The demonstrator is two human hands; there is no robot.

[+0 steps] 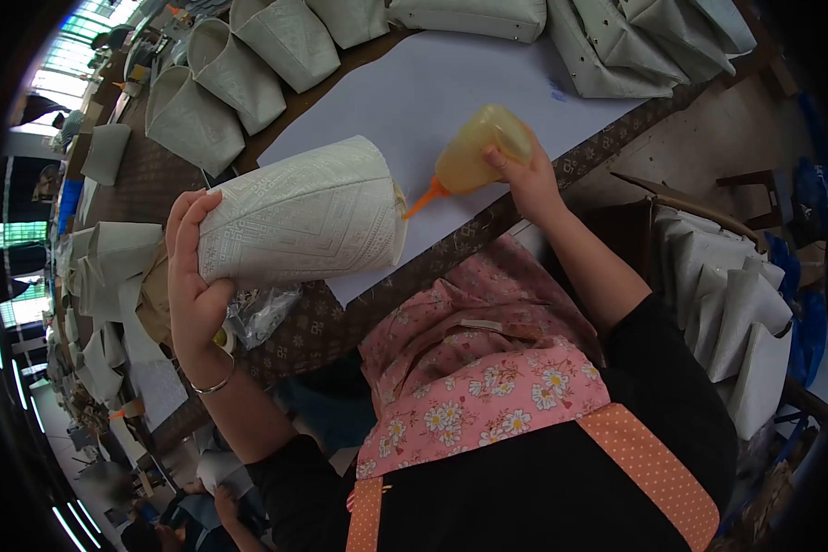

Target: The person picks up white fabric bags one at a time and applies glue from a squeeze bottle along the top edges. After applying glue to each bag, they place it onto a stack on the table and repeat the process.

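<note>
A white patterned bag body (299,216) lies on its side in the air above the table, its open rim facing right. My left hand (193,271) grips its closed left end, fingers over the top and thumb below. My right hand (524,170) is wrapped round a yellowish squeeze bottle (483,147), tipped down to the left. The bottle's orange nozzle (425,198) points at the bag's rim, with its tip at or very near the edge. Whether anything comes out of the tip cannot be made out.
White paper (414,92) covers part of the patterned tablecloth (308,340). More white bag bodies (193,120) line the table's far side. A box of white pieces (736,313) stands at the right. Another person's hand (230,506) shows at the lower left.
</note>
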